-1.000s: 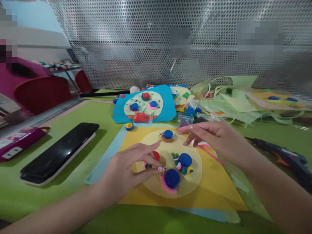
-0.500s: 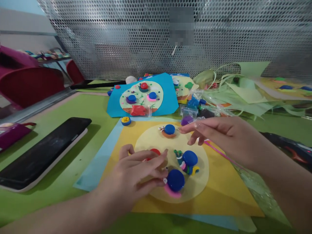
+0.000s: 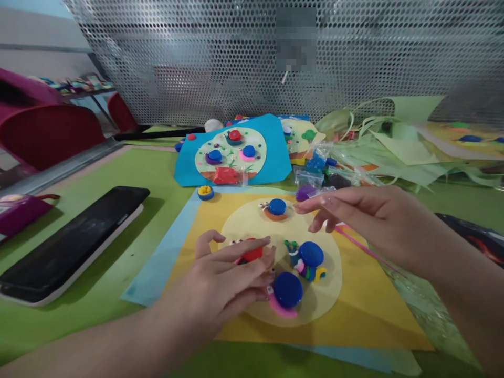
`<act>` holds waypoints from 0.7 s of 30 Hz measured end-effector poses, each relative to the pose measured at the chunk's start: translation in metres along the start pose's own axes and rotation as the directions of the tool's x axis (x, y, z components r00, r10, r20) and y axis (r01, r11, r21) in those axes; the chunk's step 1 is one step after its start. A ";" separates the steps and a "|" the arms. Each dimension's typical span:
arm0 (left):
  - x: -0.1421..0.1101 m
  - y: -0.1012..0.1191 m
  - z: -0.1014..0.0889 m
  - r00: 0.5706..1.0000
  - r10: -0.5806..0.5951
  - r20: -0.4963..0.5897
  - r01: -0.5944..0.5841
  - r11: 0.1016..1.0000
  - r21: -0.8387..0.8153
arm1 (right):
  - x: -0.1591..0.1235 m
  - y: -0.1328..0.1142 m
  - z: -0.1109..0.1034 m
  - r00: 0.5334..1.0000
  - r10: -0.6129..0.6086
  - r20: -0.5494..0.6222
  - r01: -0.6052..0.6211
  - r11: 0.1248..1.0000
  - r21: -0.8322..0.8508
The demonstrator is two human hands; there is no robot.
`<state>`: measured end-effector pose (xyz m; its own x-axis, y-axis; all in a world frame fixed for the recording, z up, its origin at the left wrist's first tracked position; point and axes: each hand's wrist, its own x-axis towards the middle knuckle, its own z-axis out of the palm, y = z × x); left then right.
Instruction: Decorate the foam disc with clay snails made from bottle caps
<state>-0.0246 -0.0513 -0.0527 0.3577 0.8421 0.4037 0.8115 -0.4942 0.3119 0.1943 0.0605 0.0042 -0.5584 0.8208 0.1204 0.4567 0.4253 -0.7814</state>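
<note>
My left hand [image 3: 226, 275] is open, its fingers spread over the pale yellow oval [image 3: 244, 220]. Its fingertips reach the eyed end of a pink clay snail with a blue bottle-cap shell [image 3: 288, 290]; whether they press on it is hard to tell. Partly under these fingers lies a red-capped snail [image 3: 252, 251]. To the right rests a multicoloured clay snail with a blue cap [image 3: 311, 254]. My right hand [image 3: 366, 223] hovers with its index finger stretched, the tip just right of an orange clay snail with a blue cap [image 3: 277, 207]. Nothing clearly shows in its fingers.
Under the oval is a yellow sheet [image 3: 192, 220] on light-blue paper. A phone [image 3: 79, 241] lies left. Behind stand a blue card with snails [image 3: 275, 157], clay bags [image 3: 315, 163], paper scraps [image 3: 409, 131] and a yellow-filled cap [image 3: 205, 192]. A dark tool [image 3: 472, 236] lies right.
The view has shifted slightly. My left fingers have moved a little, so more of the red-capped snail shows. The right hand stays beside the orange snail.
</note>
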 end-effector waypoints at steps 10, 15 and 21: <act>-0.005 0.013 -0.022 0.990 0.075 0.120 -0.095 0.981 0.168 | 0.002 -0.002 -0.001 0.999 0.003 0.052 -0.003 1.000 -0.005; -0.006 0.013 -0.025 0.967 0.141 0.211 -0.170 0.977 0.127 | 0.003 0.000 0.001 0.998 -0.015 0.066 0.017 0.999 -0.033; -0.006 0.012 -0.028 0.971 0.123 0.205 -0.159 0.973 0.168 | 0.003 -0.003 0.001 0.998 0.001 0.068 0.000 1.000 -0.013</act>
<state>-0.0301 -0.0682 -0.0273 0.5421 0.8009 0.2544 0.8102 -0.5785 0.0945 0.1902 0.0608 0.0062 -0.6037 0.7934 0.0774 0.4655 0.4297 -0.7737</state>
